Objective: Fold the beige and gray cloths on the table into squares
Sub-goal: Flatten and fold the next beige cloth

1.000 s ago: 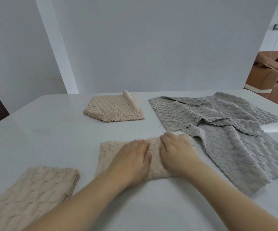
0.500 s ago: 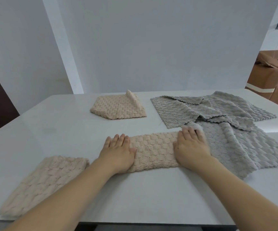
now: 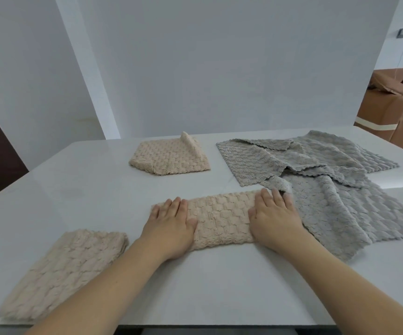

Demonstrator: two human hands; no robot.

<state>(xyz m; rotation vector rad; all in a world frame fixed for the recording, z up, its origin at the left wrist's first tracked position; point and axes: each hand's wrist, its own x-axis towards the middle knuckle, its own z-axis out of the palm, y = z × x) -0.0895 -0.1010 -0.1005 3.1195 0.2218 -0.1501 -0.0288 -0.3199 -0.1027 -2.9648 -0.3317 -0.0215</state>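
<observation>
Both palms are down on the folded beige strip (image 3: 221, 220), which lies crosswise near the front middle of the white desk (image 3: 79, 189). The left hand (image 3: 170, 224) presses flat on the strip's left end, fingers straight and close together, thumb out to the side against the cloth. The right hand (image 3: 274, 217) presses flat on the right end, fingers straight and slightly fanned, their tips reaching the strip's far edge, right where the gray fabric begins. Neither hand pinches anything; they simply bear down on the cloth.

Just beside the right hand, the gray cloths (image 3: 323, 189) sprawl unfolded across the right side of the desk, overlapping one another in loose layers, one small corner curled up at the right fingertips. At the front left corner sits a folded beige cloth (image 3: 67, 272), lying at an angle near the desk's edge, well apart from the strip. Toward the back, another folded beige cloth (image 3: 169, 159) rests with one flap standing up along its right side. Beyond the desk on the far right, a brown sofa (image 3: 394, 117) shows.
</observation>
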